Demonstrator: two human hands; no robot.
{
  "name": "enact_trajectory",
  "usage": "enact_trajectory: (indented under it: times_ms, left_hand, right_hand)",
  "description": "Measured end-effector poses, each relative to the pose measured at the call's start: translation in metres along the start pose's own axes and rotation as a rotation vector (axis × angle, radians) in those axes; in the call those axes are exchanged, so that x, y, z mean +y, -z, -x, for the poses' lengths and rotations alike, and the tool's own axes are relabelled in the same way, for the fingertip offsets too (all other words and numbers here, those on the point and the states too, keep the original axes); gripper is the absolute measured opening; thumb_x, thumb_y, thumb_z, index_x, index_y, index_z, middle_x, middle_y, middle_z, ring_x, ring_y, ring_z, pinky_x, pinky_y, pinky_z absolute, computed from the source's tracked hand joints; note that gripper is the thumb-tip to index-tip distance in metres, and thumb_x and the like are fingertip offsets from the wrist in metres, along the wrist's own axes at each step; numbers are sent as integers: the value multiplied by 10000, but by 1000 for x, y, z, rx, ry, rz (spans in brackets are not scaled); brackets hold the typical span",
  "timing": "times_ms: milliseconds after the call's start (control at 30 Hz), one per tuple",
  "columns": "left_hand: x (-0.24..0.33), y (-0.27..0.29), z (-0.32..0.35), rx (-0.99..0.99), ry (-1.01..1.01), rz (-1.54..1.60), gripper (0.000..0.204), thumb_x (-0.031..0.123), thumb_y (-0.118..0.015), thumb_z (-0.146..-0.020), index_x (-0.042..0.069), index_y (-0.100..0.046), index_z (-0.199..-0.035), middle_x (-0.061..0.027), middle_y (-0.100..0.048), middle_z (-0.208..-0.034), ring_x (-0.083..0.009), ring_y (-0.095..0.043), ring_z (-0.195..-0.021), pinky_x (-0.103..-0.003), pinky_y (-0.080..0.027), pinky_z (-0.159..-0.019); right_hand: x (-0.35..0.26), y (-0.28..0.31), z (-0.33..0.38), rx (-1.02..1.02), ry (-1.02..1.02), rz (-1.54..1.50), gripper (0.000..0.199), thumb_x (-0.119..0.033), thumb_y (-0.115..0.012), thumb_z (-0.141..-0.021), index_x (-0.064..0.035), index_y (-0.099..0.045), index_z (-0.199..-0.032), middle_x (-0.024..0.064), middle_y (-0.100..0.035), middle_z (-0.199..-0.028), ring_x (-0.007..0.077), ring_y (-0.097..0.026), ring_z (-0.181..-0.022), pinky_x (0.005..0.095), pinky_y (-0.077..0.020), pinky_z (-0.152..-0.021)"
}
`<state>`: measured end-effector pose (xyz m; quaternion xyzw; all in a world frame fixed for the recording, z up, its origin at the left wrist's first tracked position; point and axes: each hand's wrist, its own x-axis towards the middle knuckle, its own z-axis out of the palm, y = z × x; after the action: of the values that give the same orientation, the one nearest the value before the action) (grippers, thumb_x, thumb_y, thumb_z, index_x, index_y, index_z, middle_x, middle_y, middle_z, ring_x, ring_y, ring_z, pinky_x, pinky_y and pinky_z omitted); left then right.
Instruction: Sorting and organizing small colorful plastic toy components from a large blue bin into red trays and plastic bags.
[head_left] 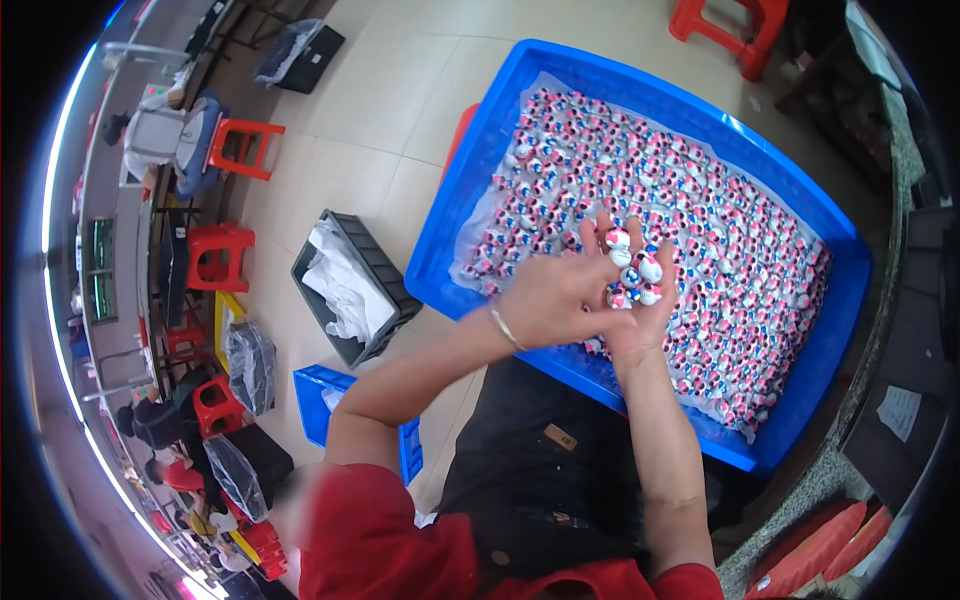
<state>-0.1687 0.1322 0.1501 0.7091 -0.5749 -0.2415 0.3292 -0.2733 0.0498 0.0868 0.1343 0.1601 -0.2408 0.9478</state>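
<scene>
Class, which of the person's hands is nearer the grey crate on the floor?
Left. The left hand lies just right of the grey crate; the right hand is farther right, over the blue tray.

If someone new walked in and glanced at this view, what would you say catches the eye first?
First the big blue tray at upper right, lined with clear plastic and packed with small pink, white and blue toy pieces. Next, just over its near edge, the left hand and right hand meet, cupping a few of those pieces. Off to the left, red stools and a dark crate of white bags dot the floor.
</scene>
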Motion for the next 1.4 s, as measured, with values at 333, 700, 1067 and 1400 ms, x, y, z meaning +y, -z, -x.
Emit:
enact_trajectory:
  times_ms: [333,700,1067,1400]
  left_hand:
    - [-9,-21,8,-101,77,-33,161,177,-676,-750,66,-598,-835,-84,-619,-814,-242,-632,-719,-349,-494,-608]
    - [-128,42,2,53,37,-702,248,-23,-592,-725,23,-562,-967,-124,-556,-906,-289,-606,-828,-375,-512,-722]
    - [-139,38,-6,-109,-55,-949,228,65,-568,-782,67,-621,-1004,-85,-599,-934,-255,-576,-915,-354,-494,-767]
    - [-12,-34,18,96,-97,-14,214,120,-719,-724,64,-576,-873,-86,-581,-842,-253,-626,-722,-329,-482,-581]
  right_hand:
    - [2,18,8,141,130,-29,442,-428,-520,-931,-57,-574,-1167,217,-514,-1306,368,-434,-1270,492,-334,-1073]
    - [-11,15,20,-40,27,-133,394,-396,-520,-932,-60,-642,-1097,166,-554,-1276,303,-451,-1271,521,-276,-1092]
    - [0,1,23,6,-6,-179,385,-398,-578,-902,-76,-614,-1111,183,-516,-1315,329,-391,-1322,564,-262,-1090]
    - [13,12,19,34,96,43,497,-507,-420,-953,-90,-595,-1159,180,-496,-1344,342,-437,-1273,486,-331,-1065]
